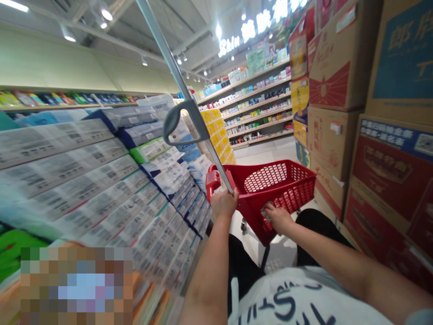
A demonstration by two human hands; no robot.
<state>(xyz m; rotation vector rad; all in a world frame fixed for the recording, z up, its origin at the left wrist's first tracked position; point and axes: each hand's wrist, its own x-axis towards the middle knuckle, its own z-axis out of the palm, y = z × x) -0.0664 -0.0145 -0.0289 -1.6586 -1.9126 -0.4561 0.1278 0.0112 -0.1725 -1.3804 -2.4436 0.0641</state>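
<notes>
Long rows of white packs [149, 216] fill the space to the left of both hands, piled in tiers, the nearest ones smeared by blur. Well to the right of the hands rises a wall of cardboard boxes [328, 149], brown and red, with printed lettering (the blue one at the top is cut off by the edge of view). Far ahead of the hands, shelves [259, 97] carry rows of small goods, and above them hangs a lit sign [264, 27]. Nearer, ahead and left of the hands, stands a stack of yellow cartons [218, 135].

The red basket [248, 201] sits directly at the hands, its open top just beyond them and its perforated wall reaching away past the right one. A metal pole [177, 72] slants up and leftward from the left hand, with a grey looped grip [167, 124] partway along, well above that hand. A red block [213, 179] on the basket's left end is just beyond the left hand.

The left hand [223, 203] is curled around the pole's lower end. The right hand [280, 220] has its fingers bent against the basket's near side; something pale [266, 212] shows at the fingertips, though I cannot tell whether they pinch it. A small wheel [244, 224] shows below and between the hands.
</notes>
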